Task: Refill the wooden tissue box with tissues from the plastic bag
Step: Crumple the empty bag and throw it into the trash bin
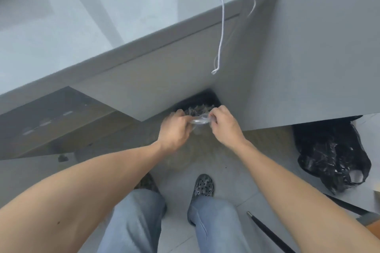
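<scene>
I am standing and looking down past the edge of a grey counter [82,33]. My left hand [174,127] and my right hand [223,124] are held close together below the counter, both pinching a crumpled piece of clear plastic bag [198,119] stretched between them. Right beneath the plastic sits a dark bin [202,98] lined with a black bag, with crumpled material in it. No wooden tissue box and no tissues are in view.
A white cable [221,37] hangs over the counter's front panel. A black plastic bag [331,154] lies on the floor at the right. A thin black rod [269,232] lies at the lower right. My legs and patterned shoes [203,186] are below.
</scene>
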